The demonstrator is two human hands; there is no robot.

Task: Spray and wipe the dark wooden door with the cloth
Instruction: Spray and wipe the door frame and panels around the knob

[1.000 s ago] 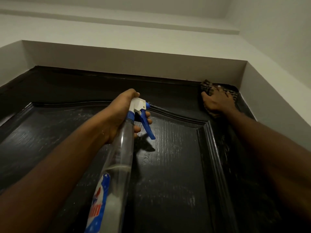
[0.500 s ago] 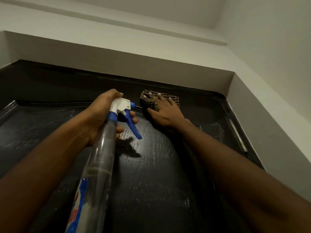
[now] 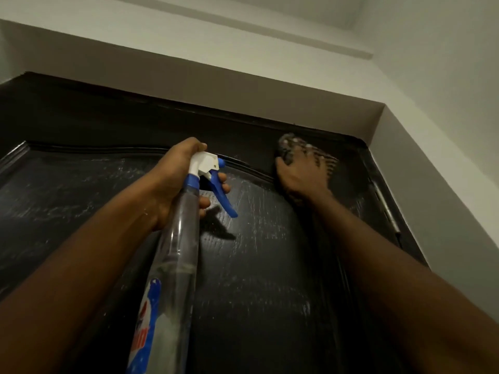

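The dark wooden door point(image 3: 259, 265) fills the lower view, seen from below, with pale streaks on its raised panel. My left hand point(image 3: 172, 182) grips the neck of a clear spray bottle point(image 3: 175, 255) that has a white and blue trigger head pointing at the door. My right hand point(image 3: 299, 174) presses a dark patterned cloth point(image 3: 289, 147) flat against the door's top rail, right of the bottle. The cloth is blurred and mostly hidden under the spread fingers.
A white wall recess point(image 3: 243, 85) overhangs the top of the door. The white side wall point(image 3: 432, 184) stands close on the right, and a metal hinge point(image 3: 386, 206) runs along the door's right edge.
My right hand and the cloth swept left along the top rail from the right corner, then back to the right. The left hand kept its grip on the bottle.
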